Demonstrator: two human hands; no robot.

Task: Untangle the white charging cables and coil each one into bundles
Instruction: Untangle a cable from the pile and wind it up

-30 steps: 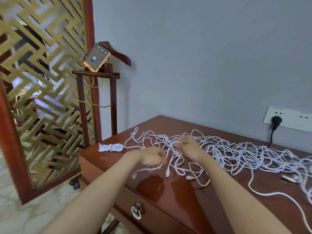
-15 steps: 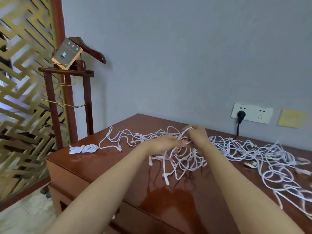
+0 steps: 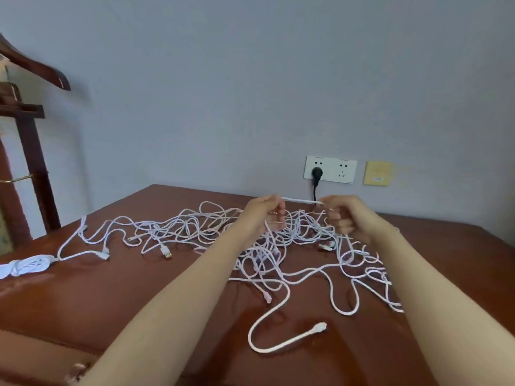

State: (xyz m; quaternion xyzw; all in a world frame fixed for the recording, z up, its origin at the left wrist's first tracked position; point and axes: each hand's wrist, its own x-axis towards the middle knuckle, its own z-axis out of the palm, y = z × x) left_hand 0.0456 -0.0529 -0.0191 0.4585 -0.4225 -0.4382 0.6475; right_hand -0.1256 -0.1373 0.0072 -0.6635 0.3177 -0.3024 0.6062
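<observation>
left hand [image 3: 263, 215]: held up over the heap – the grip is curled tight round one end of the pulled cable [image 3: 299, 200].
right hand [image 3: 345, 218]: held up at the same height, off to the right – its grip is pinched shut on the other end.
pulled cable: a short white piece is stretched straight between the two hands, above the counter [image 3: 139, 288].
tangled cables [image 3: 195, 232]: a big white heap is spread over the middle and back of the counter, under and around both hands. Strands are seen hanging from each fist down into it.
loose end [image 3: 319, 327]: one long cable is curved out of the heap to the near side, and its white plug is laid flat on the wood.
coiled bundle [image 3: 26, 265]: one cable is wound up and laid at the far left of the counter, well apart from the hands.
wall socket [image 3: 330, 169]: fixed on the grey wall behind the hands, with a black plug [image 3: 316, 173] in its left side.
</observation>
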